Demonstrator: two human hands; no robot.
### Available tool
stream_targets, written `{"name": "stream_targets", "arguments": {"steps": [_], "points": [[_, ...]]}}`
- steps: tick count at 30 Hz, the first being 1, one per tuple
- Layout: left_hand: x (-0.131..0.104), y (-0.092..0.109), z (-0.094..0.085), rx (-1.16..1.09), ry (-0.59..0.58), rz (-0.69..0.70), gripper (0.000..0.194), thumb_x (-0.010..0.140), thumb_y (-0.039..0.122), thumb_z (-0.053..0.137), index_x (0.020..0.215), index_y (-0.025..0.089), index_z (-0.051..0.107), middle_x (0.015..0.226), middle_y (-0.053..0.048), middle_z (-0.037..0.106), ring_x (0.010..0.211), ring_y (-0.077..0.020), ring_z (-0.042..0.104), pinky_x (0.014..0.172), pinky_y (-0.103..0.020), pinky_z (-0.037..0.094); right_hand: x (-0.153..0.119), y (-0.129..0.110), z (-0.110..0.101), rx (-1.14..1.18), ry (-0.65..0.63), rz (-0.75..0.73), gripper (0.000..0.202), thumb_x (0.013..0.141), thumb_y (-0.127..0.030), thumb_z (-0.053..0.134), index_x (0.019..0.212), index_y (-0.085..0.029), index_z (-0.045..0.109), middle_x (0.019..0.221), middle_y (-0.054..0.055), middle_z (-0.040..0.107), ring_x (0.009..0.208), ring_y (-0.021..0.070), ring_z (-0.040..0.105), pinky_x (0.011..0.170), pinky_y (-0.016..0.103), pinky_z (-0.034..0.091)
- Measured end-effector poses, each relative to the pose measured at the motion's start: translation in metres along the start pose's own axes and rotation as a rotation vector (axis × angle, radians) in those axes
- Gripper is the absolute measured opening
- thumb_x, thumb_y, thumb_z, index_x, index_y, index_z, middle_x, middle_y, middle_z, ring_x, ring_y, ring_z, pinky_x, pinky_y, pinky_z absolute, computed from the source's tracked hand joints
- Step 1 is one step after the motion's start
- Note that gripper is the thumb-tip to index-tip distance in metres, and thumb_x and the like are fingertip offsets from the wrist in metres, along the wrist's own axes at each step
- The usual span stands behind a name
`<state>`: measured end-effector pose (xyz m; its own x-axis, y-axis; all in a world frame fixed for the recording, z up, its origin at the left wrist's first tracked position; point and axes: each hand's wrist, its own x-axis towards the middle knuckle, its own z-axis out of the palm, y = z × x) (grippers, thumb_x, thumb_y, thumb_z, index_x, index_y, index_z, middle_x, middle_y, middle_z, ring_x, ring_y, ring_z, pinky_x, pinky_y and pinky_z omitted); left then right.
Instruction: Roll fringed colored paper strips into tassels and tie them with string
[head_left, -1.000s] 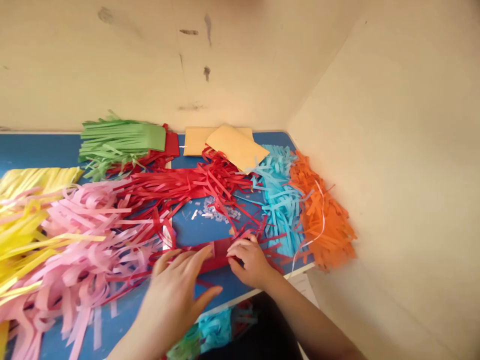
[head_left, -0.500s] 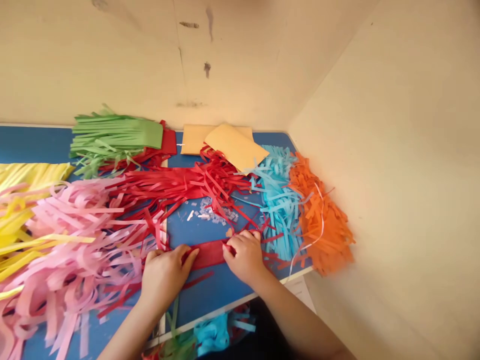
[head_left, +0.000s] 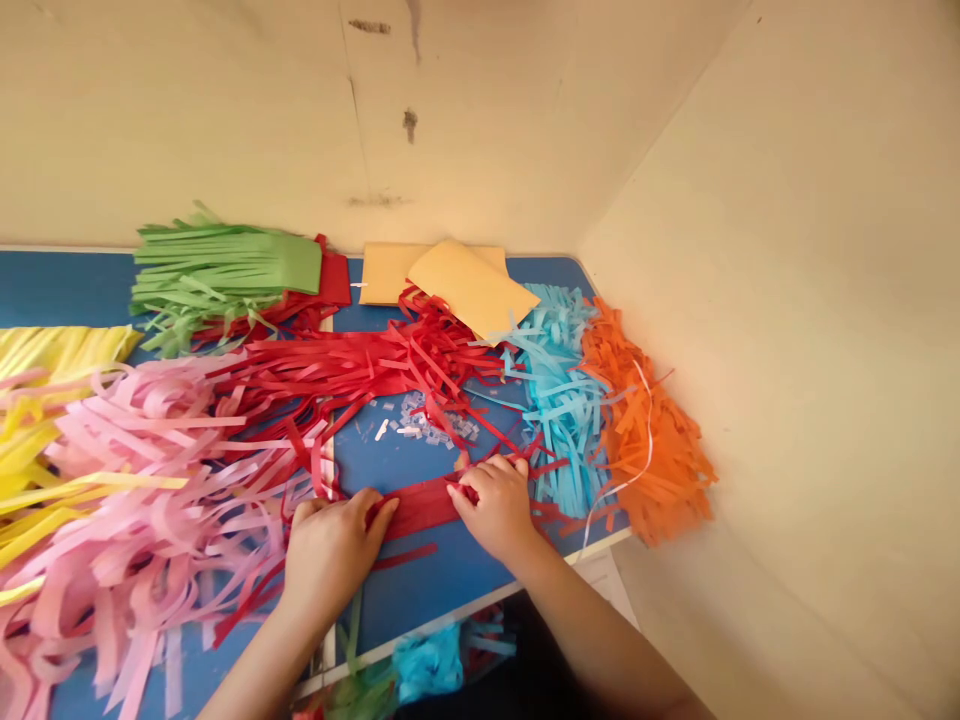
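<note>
A flat band of red tissue paper (head_left: pixel 418 506) stretches between my two hands, low over the blue table. My left hand (head_left: pixel 334 545) pinches its left end between thumb and fingers. At the other end my right hand (head_left: pixel 495 505) grips it with curled fingers. Loose red strips stick out around both hands. Beyond the band lies a heap of red paper fringe (head_left: pixel 337 362). Small clear plastic bits (head_left: pixel 435 420) are scattered between that heap and my hands.
Pink fringe (head_left: pixel 142 500) and yellow fringe (head_left: pixel 67 345) spread over the left side. Green fringe (head_left: pixel 225 262) and yellow-orange paper sheets (head_left: pixel 469 290) lie by the wall. Light blue fringe (head_left: pixel 562 410) and orange fringe (head_left: pixel 649 440) sit at the right, with a white string (head_left: pixel 646 430) across the orange.
My hands keep their grip on the red tissue band and have barely moved. The view has shifted slightly.
</note>
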<state>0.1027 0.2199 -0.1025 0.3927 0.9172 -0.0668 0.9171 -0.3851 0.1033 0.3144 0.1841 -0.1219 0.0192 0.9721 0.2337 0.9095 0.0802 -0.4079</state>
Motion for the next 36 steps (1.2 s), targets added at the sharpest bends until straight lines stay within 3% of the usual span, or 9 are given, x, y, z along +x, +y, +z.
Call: {"name": "stream_targets", "arguments": {"steps": [5, 8, 12, 15, 19, 23, 27, 31, 36], "points": [[-0.002, -0.002, 0.001, -0.011, 0.111, 0.020, 0.038, 0.097, 0.044, 0.041, 0.090, 0.019, 0.069, 0.074, -0.007, 0.073, 0.071, -0.0250, 0.067, 0.077, -0.039, 0.038, 0.000, 0.000, -0.007, -0.048, 0.044, 0.094, 0.019, 0.082, -0.033, 0.077, 0.078, -0.021, 0.063, 0.079, 0.005, 0.067, 0.085, 0.0246, 0.054, 0.084, 0.041, 0.027], [0.000, -0.004, -0.002, -0.014, 0.297, 0.252, 0.021, 0.094, 0.028, 0.049, 0.099, 0.024, 0.069, 0.102, -0.007, 0.073, 0.095, -0.0259, 0.063, 0.087, -0.041, 0.037, -0.003, -0.005, -0.015, -0.133, 0.169, 0.139, 0.025, 0.085, -0.029, 0.073, 0.107, -0.021, 0.063, 0.113, 0.014, 0.064, 0.107, 0.0337, 0.051, 0.090, 0.048, 0.027], [0.000, 0.000, -0.011, -0.010, 0.250, 0.589, 0.022, 0.089, 0.011, 0.050, 0.091, 0.021, 0.069, 0.088, -0.004, 0.072, 0.086, -0.0231, 0.062, 0.087, -0.041, 0.038, -0.012, -0.011, -0.020, 0.002, -0.070, -0.268, 0.025, 0.086, -0.012, 0.056, 0.109, -0.021, 0.062, 0.107, 0.010, 0.065, 0.098, 0.0266, 0.056, 0.088, 0.042, 0.034], [-0.007, 0.008, -0.015, 0.006, 0.236, 0.541, 0.019, 0.088, 0.020, 0.052, 0.095, 0.016, 0.069, 0.091, -0.008, 0.072, 0.086, -0.0265, 0.062, 0.094, -0.049, 0.037, -0.011, -0.006, -0.018, 0.096, -0.214, -0.446, 0.038, 0.076, -0.013, 0.056, 0.114, -0.016, 0.059, 0.109, 0.011, 0.065, 0.097, 0.0261, 0.056, 0.089, 0.040, 0.039], [-0.013, 0.010, -0.009, -0.012, 0.239, 0.418, 0.025, 0.087, 0.021, 0.050, 0.101, 0.017, 0.070, 0.098, -0.011, 0.073, 0.086, -0.0291, 0.065, 0.096, -0.056, 0.035, 0.004, 0.007, -0.015, 0.150, -0.260, -0.433, 0.043, 0.070, -0.008, 0.052, 0.111, -0.016, 0.058, 0.108, 0.010, 0.065, 0.103, 0.0250, 0.056, 0.094, 0.040, 0.040], [-0.011, -0.004, 0.000, -0.150, 0.243, 0.329, 0.028, 0.087, 0.015, 0.046, 0.092, 0.022, 0.072, 0.094, -0.006, 0.075, 0.086, -0.0250, 0.068, 0.092, -0.048, 0.038, 0.014, 0.017, -0.016, 0.185, -0.298, -0.400, 0.039, 0.067, -0.008, 0.053, 0.104, -0.019, 0.060, 0.104, 0.007, 0.066, 0.099, 0.0229, 0.058, 0.091, 0.037, 0.041], [-0.010, -0.008, -0.005, -0.220, 0.198, 0.256, 0.025, 0.086, 0.024, 0.048, 0.091, 0.022, 0.072, 0.097, -0.006, 0.076, 0.088, -0.0250, 0.069, 0.092, -0.048, 0.036, 0.016, 0.018, -0.018, 0.197, -0.268, -0.399, 0.027, 0.074, -0.015, 0.064, 0.101, -0.018, 0.066, 0.102, 0.006, 0.067, 0.095, 0.0216, 0.061, 0.089, 0.036, 0.038], [-0.011, -0.001, -0.013, -0.183, 0.164, 0.199, 0.033, 0.087, 0.049, 0.054, 0.090, 0.021, 0.072, 0.093, -0.007, 0.075, 0.086, -0.0275, 0.068, 0.091, -0.049, 0.034, 0.022, 0.016, -0.018, 0.236, -0.293, -0.350, 0.006, 0.090, -0.020, 0.066, 0.090, -0.022, 0.071, 0.093, 0.000, 0.069, 0.086, 0.0140, 0.063, 0.084, 0.032, 0.034], [-0.007, 0.001, -0.010, -0.159, 0.131, 0.085, 0.040, 0.097, 0.041, 0.041, 0.079, 0.023, 0.072, 0.078, -0.004, 0.075, 0.079, -0.0235, 0.068, 0.079, -0.041, 0.034, 0.029, 0.007, -0.014, 0.082, -0.254, -0.222, 0.023, 0.094, -0.032, 0.065, 0.076, -0.019, 0.069, 0.081, 0.000, 0.067, 0.076, 0.0136, 0.059, 0.075, 0.032, 0.030]]}}
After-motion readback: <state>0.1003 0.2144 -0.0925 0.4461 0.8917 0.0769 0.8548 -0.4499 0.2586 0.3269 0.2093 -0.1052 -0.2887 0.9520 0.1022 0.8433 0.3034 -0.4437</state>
